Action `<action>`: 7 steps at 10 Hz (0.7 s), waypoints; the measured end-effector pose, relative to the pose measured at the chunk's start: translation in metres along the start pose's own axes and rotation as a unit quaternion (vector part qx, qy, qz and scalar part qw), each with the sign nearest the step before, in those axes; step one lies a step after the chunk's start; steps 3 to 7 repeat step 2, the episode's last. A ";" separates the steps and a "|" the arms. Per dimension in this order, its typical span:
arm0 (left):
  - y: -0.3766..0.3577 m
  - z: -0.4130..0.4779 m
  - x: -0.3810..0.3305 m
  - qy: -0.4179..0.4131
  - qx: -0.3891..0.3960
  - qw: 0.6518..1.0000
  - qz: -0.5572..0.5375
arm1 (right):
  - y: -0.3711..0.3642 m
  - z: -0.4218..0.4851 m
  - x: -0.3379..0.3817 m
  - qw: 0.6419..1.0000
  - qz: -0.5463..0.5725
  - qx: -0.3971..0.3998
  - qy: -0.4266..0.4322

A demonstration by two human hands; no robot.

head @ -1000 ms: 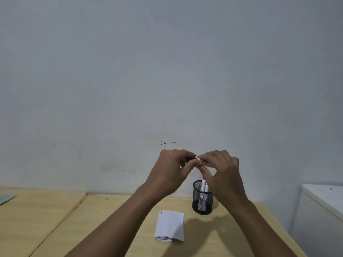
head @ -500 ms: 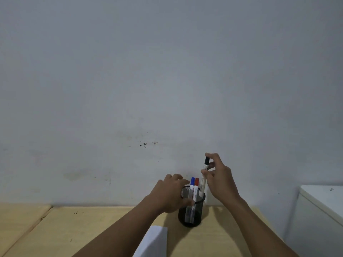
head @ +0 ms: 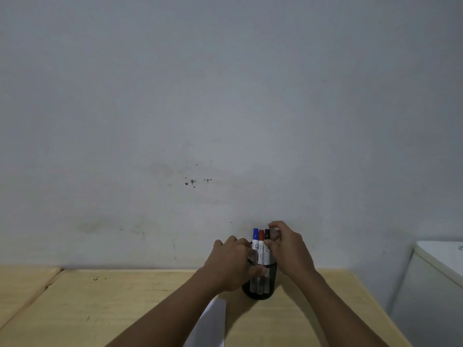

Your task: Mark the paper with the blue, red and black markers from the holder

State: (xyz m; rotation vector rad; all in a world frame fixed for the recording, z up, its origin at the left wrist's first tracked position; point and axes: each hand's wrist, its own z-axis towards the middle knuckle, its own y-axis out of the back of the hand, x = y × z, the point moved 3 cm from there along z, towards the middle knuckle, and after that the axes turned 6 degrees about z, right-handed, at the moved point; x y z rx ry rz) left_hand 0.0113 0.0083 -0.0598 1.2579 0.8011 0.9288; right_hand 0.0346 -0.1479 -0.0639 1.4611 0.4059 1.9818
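A black mesh holder [head: 265, 290] stands on the wooden table [head: 125, 301] near the wall. Three markers stand upright in it: blue-capped [head: 255, 238], red-capped [head: 261, 240] and black-capped [head: 267, 235]. My left hand [head: 230, 261] grips the holder's left side at the rim. My right hand [head: 288, 249] pinches the black marker, with fingers over its cap and on its barrel. The white paper [head: 213, 324] lies in front of the holder, partly hidden by my left forearm.
A grey wall rises right behind the table. A white cabinet [head: 436, 284] stands beyond the table's right edge. A second tabletop [head: 22, 284] adjoins on the left with a seam between them.
My right hand has lowered the black marker into the holder beside the other two. The left hand has stayed on the holder. The view has shifted closer.
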 end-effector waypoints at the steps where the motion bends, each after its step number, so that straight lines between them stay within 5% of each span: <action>1: 0.004 -0.006 -0.002 0.000 -0.006 1.000 -0.004 | -0.002 -0.004 0.000 1.000 -0.017 -0.001 0.008; 7: 0.015 -0.011 -0.001 0.013 -0.028 0.999 -0.025 | 0.001 -0.005 0.001 0.999 -0.011 -0.029 0.023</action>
